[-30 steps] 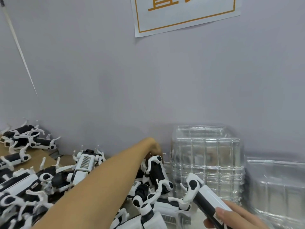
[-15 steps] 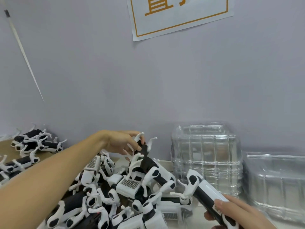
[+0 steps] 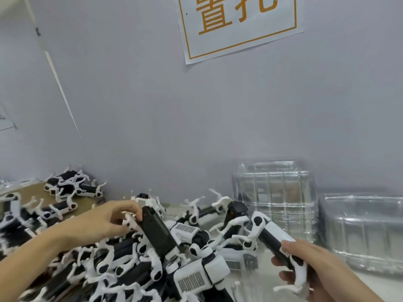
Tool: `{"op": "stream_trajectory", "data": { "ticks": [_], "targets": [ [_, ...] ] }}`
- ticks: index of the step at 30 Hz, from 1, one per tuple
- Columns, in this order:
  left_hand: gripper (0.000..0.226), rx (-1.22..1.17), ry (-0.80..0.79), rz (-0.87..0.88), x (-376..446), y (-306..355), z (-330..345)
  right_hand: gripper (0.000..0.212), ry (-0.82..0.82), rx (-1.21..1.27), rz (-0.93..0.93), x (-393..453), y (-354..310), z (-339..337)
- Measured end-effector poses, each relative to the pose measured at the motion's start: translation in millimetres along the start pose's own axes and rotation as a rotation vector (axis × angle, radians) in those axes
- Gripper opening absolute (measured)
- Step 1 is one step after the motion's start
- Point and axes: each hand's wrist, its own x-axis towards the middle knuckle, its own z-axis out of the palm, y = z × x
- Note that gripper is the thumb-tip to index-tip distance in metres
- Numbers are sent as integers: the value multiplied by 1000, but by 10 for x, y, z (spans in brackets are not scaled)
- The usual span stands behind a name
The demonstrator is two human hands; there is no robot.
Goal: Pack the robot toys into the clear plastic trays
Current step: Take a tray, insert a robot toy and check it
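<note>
On the table: a heap of robot toys is lying left, stacked clear trays are standing right.
Wall: a gray wall is carrying a paper sign.
Left hand: fingers are pinching a black toy above the heap.
Right hand: fingers are gripping a white toy near the trays.

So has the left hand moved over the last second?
Yes. The left hand has pulled back toward the person from beside the tall stack of clear trays, and now grips a black robot toy over the toy pile.
</note>
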Motion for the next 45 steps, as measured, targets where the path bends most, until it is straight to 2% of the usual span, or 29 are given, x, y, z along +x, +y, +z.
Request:
{"op": "stream_trajectory", "data": {
  "ticks": [3,5,7,10,12,16,20,24,27,29,32,35,38,40,42,44,45],
  "targets": [
    [61,147,3,-79,-104,62,-33,47,-23,12,9,-33,-16,9],
    [58,167,107,-101,-135,163,-62,42,-22,12,-7,-58,-9,-2],
    [50,183,289,-95,-137,329,-66,29,-17,24,-26,-78,-1,-24],
    [47,217,492,32,-126,782,78,23,-19,46,-20,-131,5,-49],
    [42,135,510,145,-113,1169,303,24,-28,60,-24,-169,-16,-56],
    [30,-95,428,279,-27,1835,955,26,-24,150,-78,-254,-146,-49],
    [26,-385,435,288,109,2106,1622,28,-11,173,-182,-357,-289,-89],
    [38,-511,581,240,220,1991,1963,29,72,144,-234,-427,-410,-202],
    [36,-639,463,152,301,1876,1978,32,82,159,-270,-445,-452,-305],
    [41,-777,368,140,310,1861,1970,36,28,161,-266,-465,-465,-346],
    [44,-1062,225,215,254,1909,1972,45,-161,142,-231,-522,-467,-365],
    [42,-1297,83,353,225,1920,1910,38,-316,99,-202,-555,-452,-352],
    [41,-1362,79,432,194,1925,1846,44,-369,22,-218,-544,-435,-367],
    [40,-1313,168,457,182,1940,1821,48,-352,-89,-257,-546,-452,-372],
    [38,-1234,280,465,175,1951,1799,42,-242,-373,-369,-553,-485,-357],
    [35,-1153,349,459,169,1972,1795,29,-38,-724,-503,-543,-511,-317],
    [32,-1110,367,452,173,1984,1802,25,53,-815,-562,-527,-517,-286]
  ]
}}
